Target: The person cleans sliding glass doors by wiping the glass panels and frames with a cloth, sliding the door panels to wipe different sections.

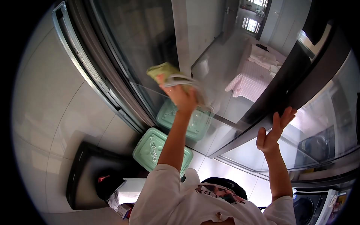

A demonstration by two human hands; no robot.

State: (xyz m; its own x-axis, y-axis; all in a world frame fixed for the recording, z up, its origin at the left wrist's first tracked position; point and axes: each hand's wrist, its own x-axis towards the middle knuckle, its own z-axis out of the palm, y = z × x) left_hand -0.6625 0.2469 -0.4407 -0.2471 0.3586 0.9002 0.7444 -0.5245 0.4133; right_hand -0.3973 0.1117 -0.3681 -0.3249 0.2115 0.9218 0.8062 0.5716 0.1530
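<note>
My left hand point(179, 98) is closed round a yellow-green cloth point(163, 70) and presses it against, or holds it just before, the glass door panel point(210, 78). White edging or folds show by my fingers, but motion blur hides the detail. My right hand point(274, 132) is open, with its fingers stretched out against or very near the dark door frame point(258, 125). Whether the palm touches the frame, I cannot tell.
A light green lidded bin point(144, 150) stands on the floor below my left arm, mirrored in the glass. At left are a metal track point(80, 56) and a black-rimmed object point(80, 180). A washing machine point(303, 210) sits lower right. Beyond the glass is a pink-covered bed point(249, 82).
</note>
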